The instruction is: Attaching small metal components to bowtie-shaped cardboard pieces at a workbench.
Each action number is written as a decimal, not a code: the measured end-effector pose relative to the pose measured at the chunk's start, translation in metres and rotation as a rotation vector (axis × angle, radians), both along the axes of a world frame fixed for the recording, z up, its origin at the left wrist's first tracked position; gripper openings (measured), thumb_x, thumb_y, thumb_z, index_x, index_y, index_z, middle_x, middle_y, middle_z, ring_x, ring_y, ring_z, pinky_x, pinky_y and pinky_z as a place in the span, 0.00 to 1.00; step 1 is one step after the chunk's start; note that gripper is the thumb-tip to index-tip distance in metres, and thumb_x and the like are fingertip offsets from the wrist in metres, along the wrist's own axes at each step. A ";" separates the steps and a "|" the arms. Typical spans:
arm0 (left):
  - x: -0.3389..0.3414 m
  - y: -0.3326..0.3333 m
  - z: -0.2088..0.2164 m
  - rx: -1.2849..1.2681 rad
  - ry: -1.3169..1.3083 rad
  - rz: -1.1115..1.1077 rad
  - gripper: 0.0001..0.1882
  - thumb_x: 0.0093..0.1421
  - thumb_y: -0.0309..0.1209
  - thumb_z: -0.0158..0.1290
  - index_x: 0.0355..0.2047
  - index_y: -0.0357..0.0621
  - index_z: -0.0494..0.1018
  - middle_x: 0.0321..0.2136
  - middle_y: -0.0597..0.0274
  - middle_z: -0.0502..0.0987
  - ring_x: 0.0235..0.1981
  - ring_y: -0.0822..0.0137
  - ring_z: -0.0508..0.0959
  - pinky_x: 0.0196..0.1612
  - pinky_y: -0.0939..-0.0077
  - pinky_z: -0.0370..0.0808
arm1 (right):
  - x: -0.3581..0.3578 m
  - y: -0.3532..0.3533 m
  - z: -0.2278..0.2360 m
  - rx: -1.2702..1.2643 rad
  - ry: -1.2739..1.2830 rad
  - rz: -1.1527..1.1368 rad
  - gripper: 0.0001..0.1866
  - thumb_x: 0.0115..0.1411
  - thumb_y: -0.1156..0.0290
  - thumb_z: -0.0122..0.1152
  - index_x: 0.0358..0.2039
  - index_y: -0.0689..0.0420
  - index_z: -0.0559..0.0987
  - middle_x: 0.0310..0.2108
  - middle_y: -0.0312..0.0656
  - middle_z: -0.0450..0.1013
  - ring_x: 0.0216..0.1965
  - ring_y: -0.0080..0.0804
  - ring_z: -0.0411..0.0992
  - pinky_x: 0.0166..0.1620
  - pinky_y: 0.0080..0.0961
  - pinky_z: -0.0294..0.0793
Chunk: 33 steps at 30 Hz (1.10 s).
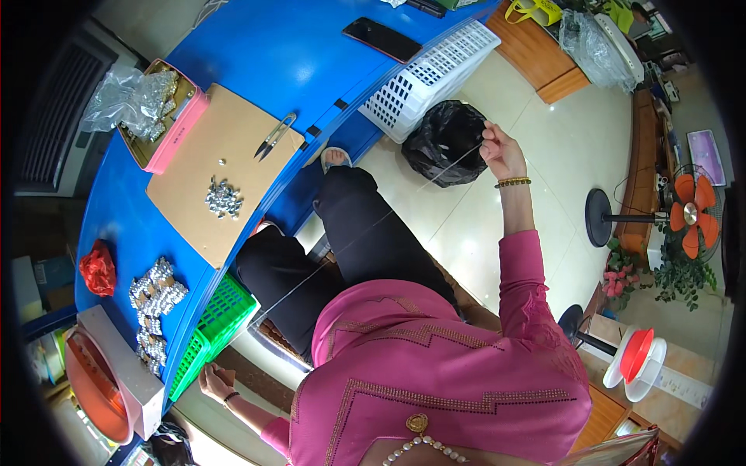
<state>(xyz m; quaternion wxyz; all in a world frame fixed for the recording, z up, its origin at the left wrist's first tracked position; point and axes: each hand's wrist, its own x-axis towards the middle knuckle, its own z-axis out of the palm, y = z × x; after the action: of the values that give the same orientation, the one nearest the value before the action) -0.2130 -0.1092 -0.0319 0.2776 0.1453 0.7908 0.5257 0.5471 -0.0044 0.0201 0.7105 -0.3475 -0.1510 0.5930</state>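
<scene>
Raised out to the right, my right hand [503, 153] is closed, pinching the end of a thin pale thread [299, 287]. The thread stretches taut across my lap down toward my left hand [215, 383], low beside the green basket [207, 330]. My left fingers look closed on the thread, though its last stretch is hard to make out. On the blue table [256, 46], a brown board [183, 190] bears a small heap of silver beads [224, 199] and thread snips [275, 138]. Bundles of silver beads [158, 287] lie nearer the table's left end.
A pink-sided tin [178, 138] holds a clear plastic bag [128, 101]. Near the table's edges are a red plastic bag [97, 269], an orange basin [97, 384] and a phone [381, 39]. White baskets [427, 70], a black-lined bin [439, 151] and an orange-bladed fan [694, 213] stand around me.
</scene>
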 end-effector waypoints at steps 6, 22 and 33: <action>-0.009 -0.003 0.001 0.008 0.035 0.032 0.05 0.51 0.24 0.51 0.31 0.42 0.71 0.21 0.63 0.72 0.18 0.75 0.69 0.17 0.86 0.64 | -0.011 0.003 0.013 -0.211 -0.040 -0.269 0.10 0.57 0.72 0.51 0.39 0.61 0.71 0.34 0.43 0.73 0.14 0.15 0.60 0.21 0.09 0.64; -0.002 -0.017 0.019 0.016 0.108 0.067 0.04 0.49 0.21 0.50 0.25 0.33 0.72 0.18 0.59 0.73 0.13 0.72 0.71 0.17 0.81 0.69 | 0.050 -0.010 -0.047 -0.147 0.082 -0.063 0.17 0.57 0.82 0.45 0.48 0.66 0.64 0.43 0.49 0.67 0.38 0.30 0.69 0.44 0.22 0.72; -0.009 -0.023 0.014 0.027 0.103 0.045 0.05 0.48 0.21 0.49 0.26 0.34 0.73 0.18 0.60 0.73 0.14 0.72 0.71 0.17 0.82 0.69 | 0.048 0.007 -0.057 0.379 0.315 0.682 0.15 0.57 0.80 0.48 0.46 0.66 0.65 0.42 0.48 0.67 0.36 0.28 0.70 0.44 0.24 0.72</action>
<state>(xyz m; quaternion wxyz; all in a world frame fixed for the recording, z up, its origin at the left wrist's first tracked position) -0.2217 -0.1324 -0.0183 0.2224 0.1582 0.7999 0.5344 0.5952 0.0030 -0.0365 0.5393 -0.0460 -0.2534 0.8018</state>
